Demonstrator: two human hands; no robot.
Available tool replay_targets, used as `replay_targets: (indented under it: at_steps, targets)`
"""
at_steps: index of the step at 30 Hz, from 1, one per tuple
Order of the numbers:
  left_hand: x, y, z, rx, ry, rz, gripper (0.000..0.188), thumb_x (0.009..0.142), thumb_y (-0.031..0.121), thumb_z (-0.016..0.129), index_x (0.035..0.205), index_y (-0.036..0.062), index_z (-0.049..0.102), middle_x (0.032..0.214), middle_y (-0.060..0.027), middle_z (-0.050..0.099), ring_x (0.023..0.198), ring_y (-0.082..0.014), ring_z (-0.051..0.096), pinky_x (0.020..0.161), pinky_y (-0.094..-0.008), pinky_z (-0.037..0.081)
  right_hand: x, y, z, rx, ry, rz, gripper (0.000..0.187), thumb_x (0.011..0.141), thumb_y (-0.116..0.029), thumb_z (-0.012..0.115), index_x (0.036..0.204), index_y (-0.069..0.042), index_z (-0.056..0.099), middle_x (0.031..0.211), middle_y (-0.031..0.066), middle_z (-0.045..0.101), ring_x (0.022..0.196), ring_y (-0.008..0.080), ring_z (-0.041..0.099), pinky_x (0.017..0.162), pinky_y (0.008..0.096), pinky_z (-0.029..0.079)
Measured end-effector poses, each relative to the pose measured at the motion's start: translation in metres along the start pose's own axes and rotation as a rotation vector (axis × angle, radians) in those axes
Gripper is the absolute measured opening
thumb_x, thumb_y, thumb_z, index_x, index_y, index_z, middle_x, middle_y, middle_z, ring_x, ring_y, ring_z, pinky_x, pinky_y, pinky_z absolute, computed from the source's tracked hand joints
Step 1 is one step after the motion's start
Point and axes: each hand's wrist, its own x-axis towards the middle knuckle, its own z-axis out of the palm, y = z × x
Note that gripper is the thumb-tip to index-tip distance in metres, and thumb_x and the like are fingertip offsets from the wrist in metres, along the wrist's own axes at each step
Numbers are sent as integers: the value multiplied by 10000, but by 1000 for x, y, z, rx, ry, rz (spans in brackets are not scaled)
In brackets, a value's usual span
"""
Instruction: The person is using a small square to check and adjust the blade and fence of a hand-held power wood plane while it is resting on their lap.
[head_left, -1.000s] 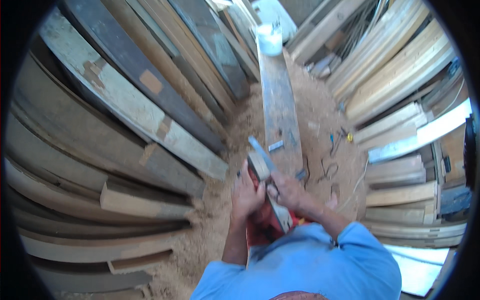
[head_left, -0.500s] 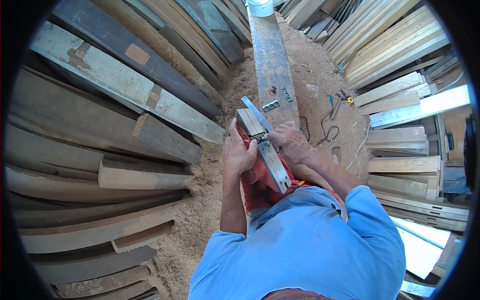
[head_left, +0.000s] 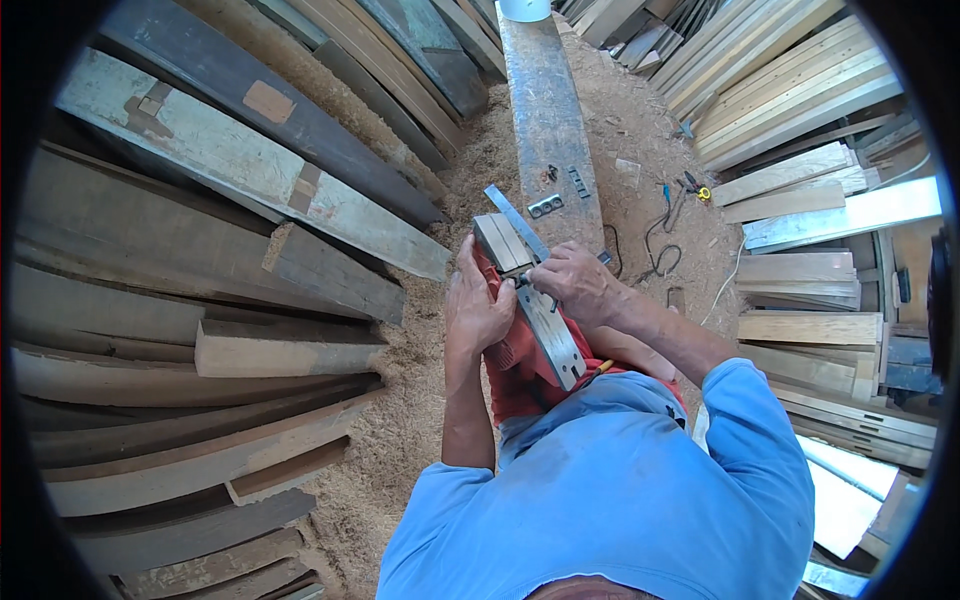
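An electric hand planer (head_left: 552,338), red with metal sole plates, lies sole-up across my lap. My left hand (head_left: 474,308) is wrapped round its left side, with the thumb close to the cutter slot. Over that slot, my right hand (head_left: 576,286) has its fingers closed on a small dark tool, perhaps a wrench; the fingers cover most of it. A flat metal strip (head_left: 512,216) sticks out beyond my right hand, along the planer's front plate. Past the planer, small metal plates with round holes (head_left: 545,206) rest on a long worn board (head_left: 548,110).
A white bucket (head_left: 525,10) stands at the board's far end. Shavings cover the floor (head_left: 400,440). A dark cord (head_left: 655,260) and yellow-handled pliers (head_left: 704,192) lie to the right. Stacked timber lines the left (head_left: 150,260) and right (head_left: 800,95).
My right hand has shifted and turned slightly over the cutter slot, its elbow moving a little outward. My left hand keeps its hold on the planer. The view has shifted a bit.
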Motion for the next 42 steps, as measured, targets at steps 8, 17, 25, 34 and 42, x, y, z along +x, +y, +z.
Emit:
replay_targets:
  at_steps: [8,17,25,34,42]
  targets:
    - [2,3,-2,-15,-13,-17,893,883,230,666,1616,19,202,1314,-347,614,1159,-528,611,1030,-576,463,11,-3,2,412,-99,441,149,977,-135,650,1006,-7,580,818,205,674,849,413,699,763,515,531]
    - [0,-1,-2,5,23,21,856,868,209,616,1606,-4,238,1229,-371,635,1079,-540,620,976,-597,470,13,-5,-25,176,-207,319,271,880,-74,641,1128,-29,541,875,181,683,921,397,688,816,512,487]
    - [1,-1,0,-9,28,31,790,919,205,567,1606,-6,239,1239,-372,630,1077,-537,611,997,-591,457,0,-3,-15,-2,-71,114,243,789,-45,657,1023,-92,616,894,104,692,937,328,669,910,503,441]
    - [-2,11,-8,-37,-25,-27,786,933,189,579,1613,1,233,1392,-363,554,1252,-519,559,1089,-545,432,11,4,-7,125,-179,150,192,813,-45,649,1000,-62,611,868,143,687,927,365,673,811,467,505]
    - [1,4,5,41,37,71,880,887,227,667,1603,-27,221,1265,-352,618,1101,-526,608,985,-582,471,12,-10,17,316,-49,639,178,971,-171,603,1029,-3,606,869,243,681,908,472,670,763,536,504]
